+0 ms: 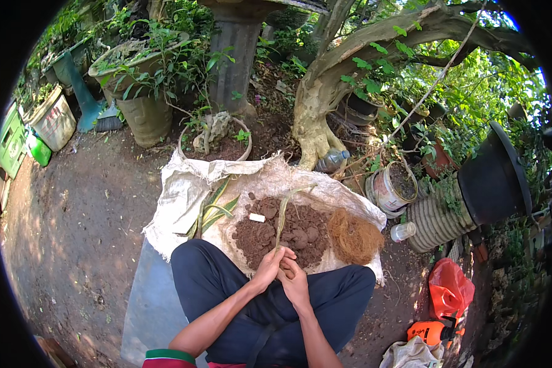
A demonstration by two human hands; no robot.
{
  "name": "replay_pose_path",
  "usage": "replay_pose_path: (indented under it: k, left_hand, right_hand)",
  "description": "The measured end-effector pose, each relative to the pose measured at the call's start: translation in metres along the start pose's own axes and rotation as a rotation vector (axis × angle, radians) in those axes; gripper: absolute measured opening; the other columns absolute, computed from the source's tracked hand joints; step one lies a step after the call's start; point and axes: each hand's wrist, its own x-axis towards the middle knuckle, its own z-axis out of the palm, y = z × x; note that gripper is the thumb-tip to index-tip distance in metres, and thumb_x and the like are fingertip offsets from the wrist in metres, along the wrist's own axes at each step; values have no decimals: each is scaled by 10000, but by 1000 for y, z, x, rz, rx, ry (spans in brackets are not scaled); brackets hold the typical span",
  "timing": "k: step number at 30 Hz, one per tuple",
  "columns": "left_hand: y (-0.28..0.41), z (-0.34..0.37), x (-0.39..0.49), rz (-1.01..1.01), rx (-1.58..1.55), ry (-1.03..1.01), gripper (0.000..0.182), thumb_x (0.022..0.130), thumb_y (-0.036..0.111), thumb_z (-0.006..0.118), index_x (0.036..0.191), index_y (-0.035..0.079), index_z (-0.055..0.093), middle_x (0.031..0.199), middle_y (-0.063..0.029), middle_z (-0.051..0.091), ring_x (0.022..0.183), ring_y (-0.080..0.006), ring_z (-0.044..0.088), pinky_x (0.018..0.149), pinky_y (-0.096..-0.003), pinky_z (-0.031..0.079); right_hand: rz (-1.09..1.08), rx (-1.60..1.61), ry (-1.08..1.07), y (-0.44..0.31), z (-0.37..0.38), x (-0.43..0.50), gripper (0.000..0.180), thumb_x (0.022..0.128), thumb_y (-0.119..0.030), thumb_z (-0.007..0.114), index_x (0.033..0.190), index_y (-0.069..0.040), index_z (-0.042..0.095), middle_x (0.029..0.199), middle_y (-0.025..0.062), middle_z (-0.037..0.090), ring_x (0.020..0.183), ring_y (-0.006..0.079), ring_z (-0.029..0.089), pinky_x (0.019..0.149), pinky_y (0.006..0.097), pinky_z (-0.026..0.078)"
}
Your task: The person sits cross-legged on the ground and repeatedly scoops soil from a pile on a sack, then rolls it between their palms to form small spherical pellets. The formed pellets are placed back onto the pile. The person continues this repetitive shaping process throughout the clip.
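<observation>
Before me, my left hand (pixel 267 267) pinches the lower end of a long, narrow snake plant leaf (pixel 281 218), which stands up and bends to the right at its tip. My right hand (pixel 294 279) meets the left at the leaf's base with curled fingers; whether it grips the leaf is hidden. Behind the hands a heap of brown soil (pixel 303 230) lies on a white woven sack (pixel 345 191). A small white object (pixel 257 217) with a reddish end rests on the soil. Yellow-edged snake plant leaves (pixel 218 211) lie left of the heap, coconut fibre (pixel 355 235) right of it.
A potted plant with a rock (pixel 214 131) and a tree trunk (pixel 313 124) stand behind the sack. To the right are a paint bucket (pixel 393 188), a plastic cup (pixel 402 232), a red plastic bag (pixel 448 287) and an orange sprayer (pixel 425 332). A grey mat (pixel 149 299) lies beneath me.
</observation>
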Motion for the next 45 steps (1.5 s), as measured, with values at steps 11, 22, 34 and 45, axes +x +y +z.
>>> replay_pose_path:
  k: [11, 22, 34, 45]
  left_hand:
    - [3, 6, -4, -62, 290, -243, 337, 1005, 284, 432, 1157, 22, 579, 944, -28, 615, 849, -69, 551, 734, -225, 467]
    - [6, 6, -6, 9, 281, -346, 266, 954, 181, 561, 1157, 14, 602, 780, 17, 597, 629, -27, 489, 541, -206, 411]
    - [3, -1, -3, 84, 371, -320, 197, 905, 158, 632, 1015, -3, 655, 901, -18, 595, 774, -72, 560, 713, -226, 466]
    - [12, 2, -6, 181, 508, -265, 193, 857, 153, 681, 940, -21, 661, 955, -65, 603, 830, -126, 593, 729, -273, 477]
  right_hand:
    - [81, 169, -100, -7, -27, -15, 324, 1000, -152, 432, 1272, 24, 437, 1046, 112, 582, 913, 161, 621, 803, 306, 530]
    - [178, 413, -228, -8, -43, -17, 329, 972, -137, 397, 1249, 27, 460, 1027, 97, 561, 901, 172, 595, 839, 337, 515]
    - [238, 101, -154, -20, -35, -14, 151, 915, -75, 513, 999, 36, 573, 805, 39, 560, 722, 115, 577, 706, 280, 541]
    - [178, 322, -99, -2, -29, -15, 116, 903, -84, 556, 856, 14, 595, 708, 28, 561, 636, 88, 554, 572, 238, 460]
